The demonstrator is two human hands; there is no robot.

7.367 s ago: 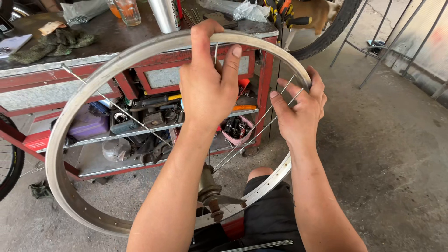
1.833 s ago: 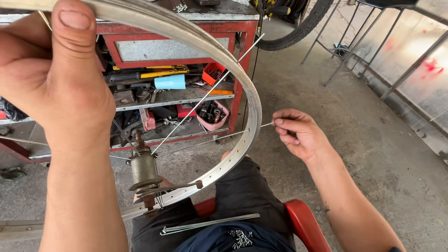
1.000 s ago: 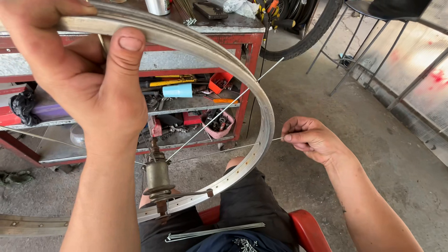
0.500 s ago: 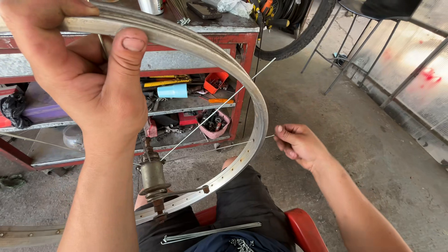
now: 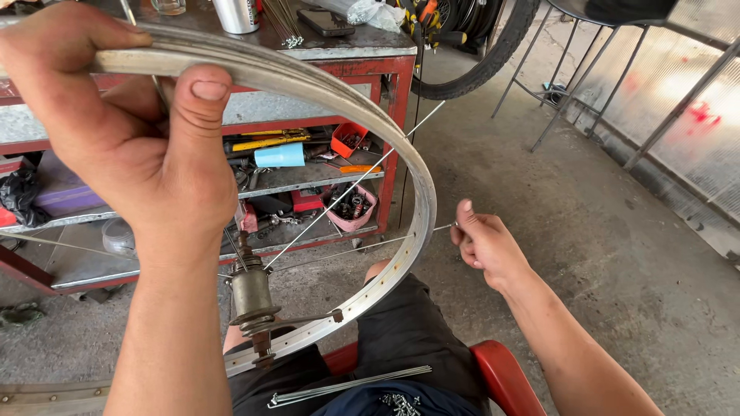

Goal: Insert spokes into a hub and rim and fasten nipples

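Two bare hands are in view: the left hand [image 5: 139,146] at the near left and the right hand [image 5: 482,246] right of centre. There is one silver wheel rim [image 5: 370,123] and one rusty hub [image 5: 250,296] inside it. At least three spokes [image 5: 347,189] run out from the hub; others may be hidden behind the left arm. One loose bundle of spokes [image 5: 347,385] lies on the lap, too fine to count singly. On the far table [image 5: 339,52] stands one metal cup [image 5: 235,14]. One black tyre [image 5: 493,58] leans at the far right. On the shelves sit one light-blue cylinder [image 5: 280,156], one small red tray [image 5: 349,139] and one pink tub [image 5: 354,208]. One red seat [image 5: 501,377] is near.
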